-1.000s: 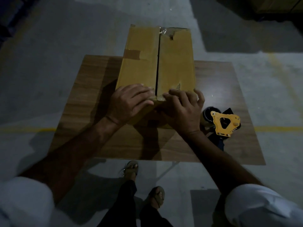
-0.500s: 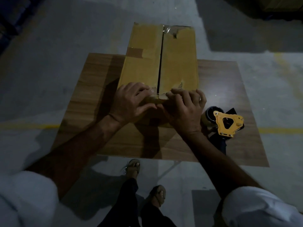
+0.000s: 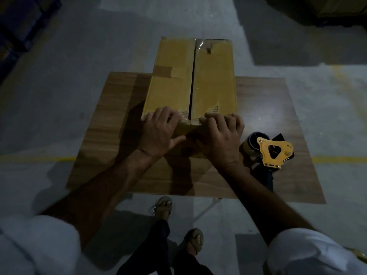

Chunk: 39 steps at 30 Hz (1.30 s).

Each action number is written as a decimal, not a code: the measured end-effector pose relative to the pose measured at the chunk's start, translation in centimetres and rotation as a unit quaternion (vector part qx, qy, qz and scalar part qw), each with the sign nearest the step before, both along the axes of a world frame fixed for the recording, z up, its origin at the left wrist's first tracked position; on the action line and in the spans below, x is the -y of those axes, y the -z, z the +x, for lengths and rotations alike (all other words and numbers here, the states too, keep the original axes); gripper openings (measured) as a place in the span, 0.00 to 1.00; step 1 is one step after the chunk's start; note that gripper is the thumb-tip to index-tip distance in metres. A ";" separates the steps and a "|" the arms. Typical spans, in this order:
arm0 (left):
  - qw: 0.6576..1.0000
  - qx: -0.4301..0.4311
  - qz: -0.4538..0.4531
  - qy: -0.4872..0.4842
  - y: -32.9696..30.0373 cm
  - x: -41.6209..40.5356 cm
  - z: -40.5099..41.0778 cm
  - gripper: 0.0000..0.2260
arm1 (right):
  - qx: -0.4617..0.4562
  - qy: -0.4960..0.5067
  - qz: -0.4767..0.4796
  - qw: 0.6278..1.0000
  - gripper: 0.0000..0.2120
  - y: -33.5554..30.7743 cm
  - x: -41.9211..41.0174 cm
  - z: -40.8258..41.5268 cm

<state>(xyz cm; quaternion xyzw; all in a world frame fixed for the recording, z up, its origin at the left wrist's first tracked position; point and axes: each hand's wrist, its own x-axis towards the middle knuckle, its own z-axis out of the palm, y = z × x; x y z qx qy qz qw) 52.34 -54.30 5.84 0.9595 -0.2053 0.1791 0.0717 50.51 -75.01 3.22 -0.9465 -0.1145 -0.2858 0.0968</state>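
Fingers (image 3: 168, 116) of left hand (image 3: 158, 133) bent over the near top edge of cardboard box (image 3: 214, 80), tips on the lid, thumb stretched along the front face just below: a clamp on that edge, left of the centre seam (image 3: 192, 82). Right hand (image 3: 222, 139) much the same, fingers (image 3: 216, 121) curled knuckles-up on the same edge, right of the seam; thumb hidden. Nothing else held in either.

Box in the middle of the frame, on wooden table (image 3: 111, 120), far end overhanging the table's upper edge. Long axis from lower centre towards top centre, seam along it, one short end facing the person. Flaps down, with a dark gap between them.

Probably stiff at edges and corners, springy in mid-flap; weight impossible to judge. Best taken at the short ends or under the bottom corners, not by the flaps. Dry card, likely not slippery.

Tape dispenser (image 3: 275, 151) lying at right centre, just beside the right wrist.
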 end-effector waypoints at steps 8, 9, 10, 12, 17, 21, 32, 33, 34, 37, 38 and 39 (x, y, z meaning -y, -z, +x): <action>0.992 -0.032 -0.039 0.113 -3.2 -2.2 1.9 0.19 | -0.024 -0.025 0.010 0.999 0.25 -3.2 -0.1 1.8; 0.993 -0.036 -0.024 0.109 -3.3 -2.1 2.0 0.20 | -0.024 -0.041 0.003 0.999 0.25 -3.1 -0.1 2.0; 0.995 -0.041 -0.007 0.089 -3.3 -1.7 1.9 0.22 | -0.026 -0.051 -0.011 0.998 0.25 -2.8 0.0 2.0; 0.997 -0.057 0.034 0.045 -2.8 -0.5 1.0 0.27 | -0.044 -0.049 -0.042 0.997 0.28 -2.5 -0.1 1.2; 0.992 -0.050 0.037 0.106 -2.8 -1.5 2.0 0.33 | -0.111 -0.035 -0.042 0.992 0.28 -4.2 -0.5 0.8; 0.962 -0.139 0.043 0.230 -3.3 -3.7 4.8 0.35 | -0.198 -0.124 -0.002 0.972 0.37 -6.3 -0.8 2.1; 0.928 -0.233 0.051 0.285 -3.7 -4.1 12.7 0.29 | -0.197 -0.027 0.069 0.978 0.38 -7.1 -3.8 1.6; 0.923 -0.237 0.046 0.299 -3.7 -3.9 13.0 0.28 | -0.212 0.000 0.079 0.974 0.44 -7.2 -5.4 1.9; 0.920 -0.238 0.040 0.309 -3.6 -3.8 13.5 0.28 | -0.232 0.022 0.088 0.968 0.52 -7.1 -6.9 2.1; 0.924 -0.221 0.043 0.308 -3.6 -3.9 15.5 0.26 | -0.264 0.067 0.035 0.962 0.65 -6.1 -9.4 2.5; 0.927 -0.220 0.054 0.300 -3.7 -3.7 16.3 0.26 | -0.264 0.075 0.015 0.962 0.64 -5.7 -9.6 2.5; 0.928 -0.223 0.065 0.291 -3.7 -3.5 17.0 0.27 | -0.267 0.081 0.010 0.960 0.62 -5.3 -9.4 2.4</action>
